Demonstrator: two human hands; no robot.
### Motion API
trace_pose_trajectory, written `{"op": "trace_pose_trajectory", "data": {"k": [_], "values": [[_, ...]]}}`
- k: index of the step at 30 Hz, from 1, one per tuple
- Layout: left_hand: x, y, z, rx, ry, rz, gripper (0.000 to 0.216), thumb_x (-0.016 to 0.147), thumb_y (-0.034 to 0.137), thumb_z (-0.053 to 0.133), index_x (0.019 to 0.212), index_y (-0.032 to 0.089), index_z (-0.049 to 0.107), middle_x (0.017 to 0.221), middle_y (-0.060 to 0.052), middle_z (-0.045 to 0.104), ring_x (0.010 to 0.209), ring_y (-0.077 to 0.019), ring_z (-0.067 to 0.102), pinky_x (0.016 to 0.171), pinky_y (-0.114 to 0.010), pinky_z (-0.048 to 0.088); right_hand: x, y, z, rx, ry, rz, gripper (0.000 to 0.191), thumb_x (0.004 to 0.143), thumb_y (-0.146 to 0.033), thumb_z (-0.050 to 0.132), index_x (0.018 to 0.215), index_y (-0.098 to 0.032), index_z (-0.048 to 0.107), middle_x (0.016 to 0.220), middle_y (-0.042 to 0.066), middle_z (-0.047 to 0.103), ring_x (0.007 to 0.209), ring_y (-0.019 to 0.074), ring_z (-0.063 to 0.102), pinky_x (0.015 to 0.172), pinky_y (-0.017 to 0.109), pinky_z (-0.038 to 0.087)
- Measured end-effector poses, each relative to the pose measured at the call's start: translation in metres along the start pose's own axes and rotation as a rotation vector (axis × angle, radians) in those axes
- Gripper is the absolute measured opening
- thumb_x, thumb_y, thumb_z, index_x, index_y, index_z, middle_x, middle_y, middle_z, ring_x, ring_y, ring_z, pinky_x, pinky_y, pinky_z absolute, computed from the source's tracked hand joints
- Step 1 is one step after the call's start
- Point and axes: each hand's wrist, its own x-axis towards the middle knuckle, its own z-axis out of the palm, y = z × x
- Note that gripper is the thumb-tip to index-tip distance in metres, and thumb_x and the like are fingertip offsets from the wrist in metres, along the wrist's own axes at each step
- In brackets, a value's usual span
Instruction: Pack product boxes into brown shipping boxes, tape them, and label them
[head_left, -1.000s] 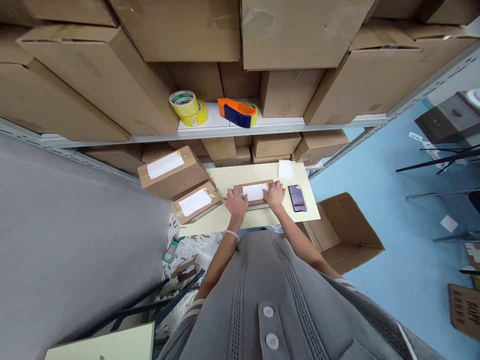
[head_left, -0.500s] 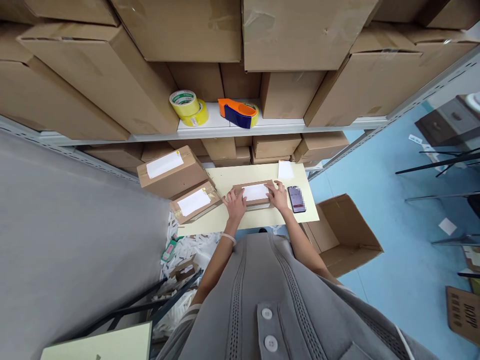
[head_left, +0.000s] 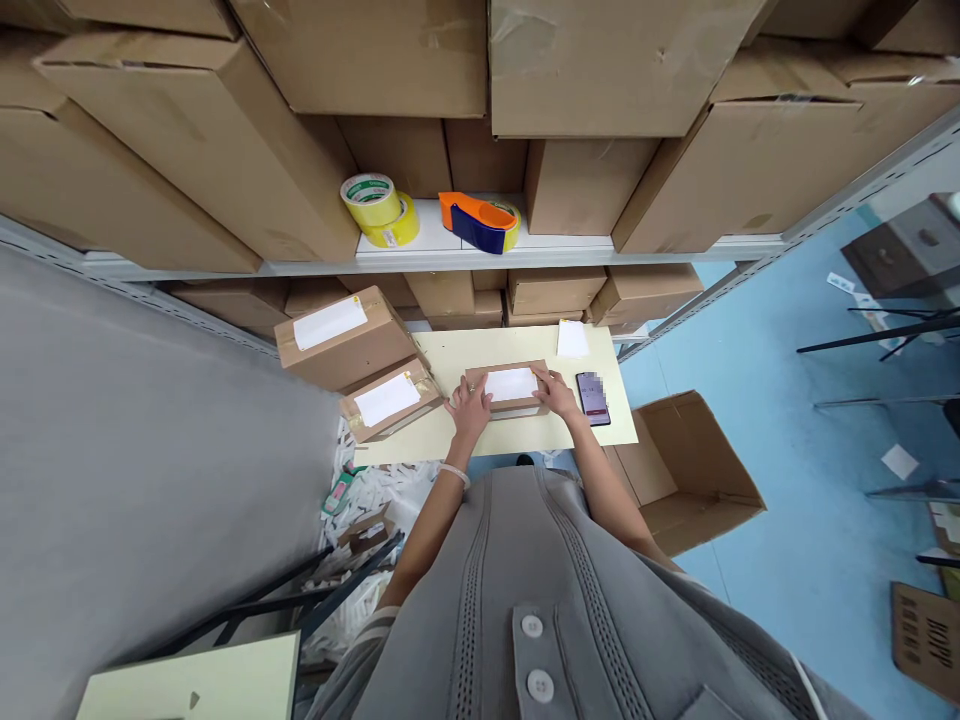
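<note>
Nearest, the person's grey buttoned top (head_left: 540,600) fills the bottom of the view, with both bare forearms reaching away to a pale yellow table (head_left: 480,440). On the floor to the left lies a heap of white paper scraps (head_left: 375,500); to the right an open, seemingly empty cardboard box (head_left: 694,470) sits on the blue floor.

On the table the small brown parcel (head_left: 510,390) lies flat, a white label on its top. The left hand (head_left: 471,408) rests on its left end and the right hand (head_left: 559,393) on its right end, fingers loosely spread and laid flat along the edges, pressing rather than lifting. The label looks already stuck down, so the parcel seems closed and labelled; what is left is probably only smoothing it.

Just right of the right hand lies a phone (head_left: 592,397), and farther on a white slip (head_left: 571,340). At the table's left edge two more labelled boxes (head_left: 360,370) are stacked, which look finished.

Farthest, on the shelf (head_left: 450,255) between big cartons, sit yellow tape rolls (head_left: 379,208) and an orange-and-blue tape dispenser (head_left: 480,222).
</note>
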Motion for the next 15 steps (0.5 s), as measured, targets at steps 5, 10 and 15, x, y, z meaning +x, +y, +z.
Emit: {"op": "trace_pose_trajectory", "data": {"k": [5, 10, 15], "values": [[0.002, -0.002, 0.003, -0.143, -0.078, -0.029, 0.052, 0.1, 0.041, 0.037, 0.152, 0.04, 0.035, 0.163, -0.013, 0.027, 0.13, -0.0283, 0.055, 0.105, -0.047, 0.044, 0.001, 0.0, 0.003, 0.014, 0.037, -0.045, 0.064, 0.091, -0.022, 0.059, 0.151, -0.033, 0.04, 0.148, 0.01, 0.047, 0.132, 0.0216, 0.05, 0.102, 0.033, 0.044], [0.002, -0.003, 0.004, -0.224, -0.059, -0.007, 0.054, 0.099, 0.037, 0.041, 0.153, 0.037, 0.035, 0.161, -0.014, 0.029, 0.119, -0.0256, 0.064, 0.095, -0.036, 0.052, -0.006, -0.003, 0.001, -0.038, 0.061, -0.051, 0.063, 0.091, -0.024, 0.058, 0.151, -0.033, 0.04, 0.144, 0.009, 0.052, 0.121, 0.0232, 0.059, 0.096, 0.032, 0.046], [-0.009, -0.001, -0.008, -0.228, -0.079, -0.013, 0.057, 0.096, 0.03, 0.049, 0.151, 0.037, 0.039, 0.157, -0.01, 0.037, 0.123, -0.0256, 0.062, 0.097, -0.035, 0.052, -0.024, -0.011, -0.009, -0.153, 0.111, -0.046, 0.059, 0.092, -0.033, 0.059, 0.149, -0.036, 0.044, 0.139, 0.006, 0.057, 0.116, 0.0265, 0.062, 0.091, 0.034, 0.048]]}}
